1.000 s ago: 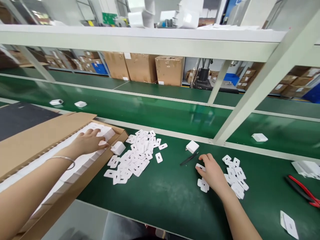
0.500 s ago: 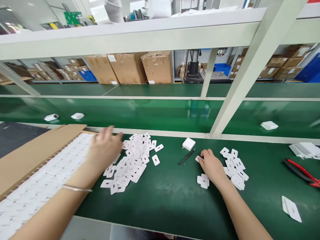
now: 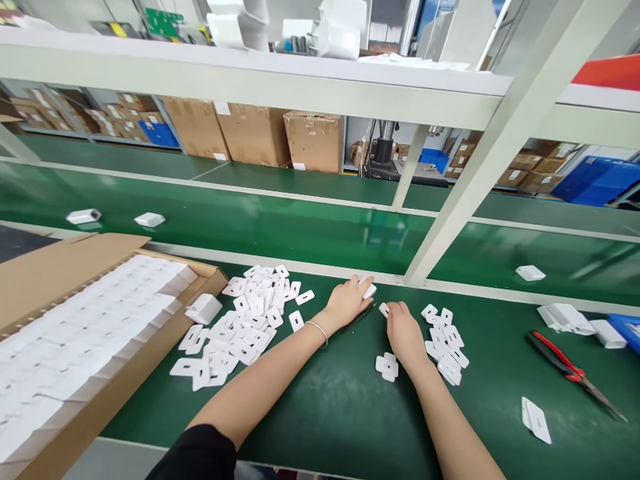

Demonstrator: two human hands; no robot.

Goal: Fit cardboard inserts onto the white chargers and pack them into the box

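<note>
My left hand (image 3: pixel 349 303) has its fingers closed over a small white square case (image 3: pixel 370 291) near the back edge of the green bench. Under its fingertips lies a black pair of tweezers (image 3: pixel 361 313), partly covered. A small white rounded plate (image 3: pixel 384 309) is pinched in my right hand (image 3: pixel 403 333), just right of the tweezers. Beside that hand, a few similar plates lie in a small cluster (image 3: pixel 387 367), and more form a loose pile (image 3: pixel 445 345) to its right. The large heap of slotted white plates (image 3: pixel 250 313) spreads left of my left hand.
An open cardboard box (image 3: pixel 145 340) with white dividers stands at left, a white case (image 3: pixel 204 309) against its side. Red-and-black pliers (image 3: pixel 565 363) and white cases (image 3: pixel 565 319) lie at right. A slanted metal post (image 3: pixel 470 187) rises behind my right hand.
My left hand has swung right from beside the cardboard box onto the white case near the tweezers. My right hand stays with its plate. The view has tilted and shifted.
</note>
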